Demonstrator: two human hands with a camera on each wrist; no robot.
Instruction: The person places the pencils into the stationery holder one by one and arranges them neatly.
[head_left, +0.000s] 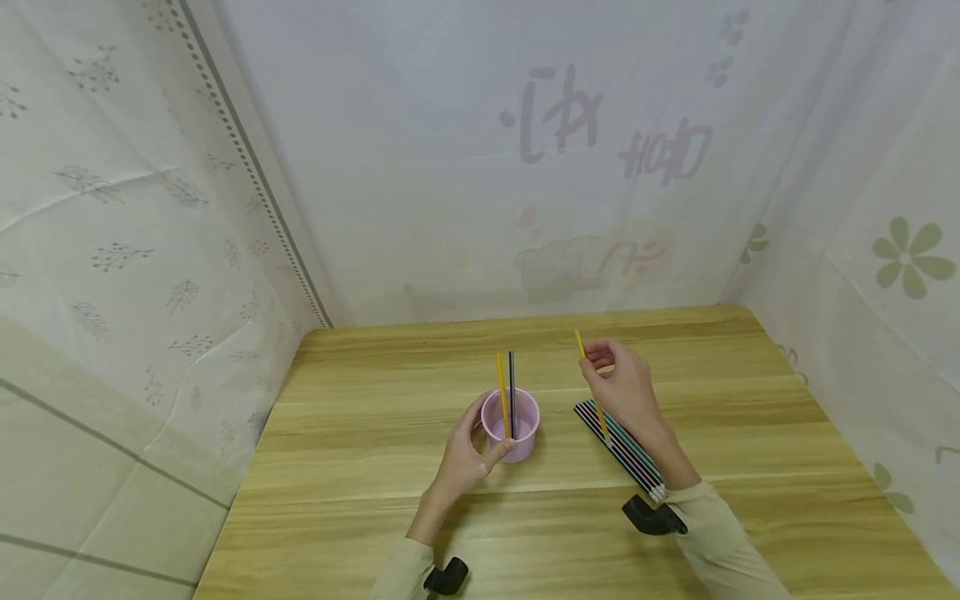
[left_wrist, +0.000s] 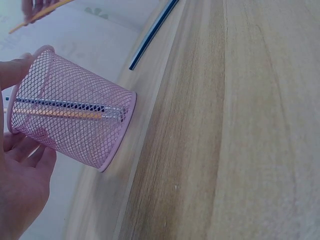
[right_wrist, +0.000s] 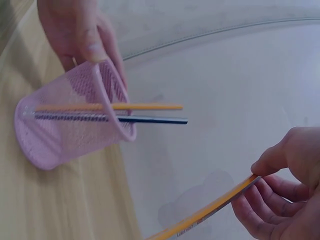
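A pink mesh pen cup [head_left: 522, 446] stands on the table, and my left hand [head_left: 462, 458] grips it around the rim and side. Inside lean a yellow pencil [right_wrist: 147, 106] and a dark striped pencil [right_wrist: 160, 120], their upper ends above the rim. To the right of the cup my right hand [head_left: 621, 385] pinches another yellow pencil [right_wrist: 200, 212] between thumb and fingers, tilted in the air. Below that hand lies a bundle of dark, striped pencils [head_left: 626, 454] on the table, partly hidden by the wrist.
The wooden table [head_left: 352, 400] carries the cup and the pencil bundle. A pale printed cloth [head_left: 420, 167] hangs behind it, with more patterned cloth at both sides. Black bands [head_left: 654, 515] sit at both sleeves.
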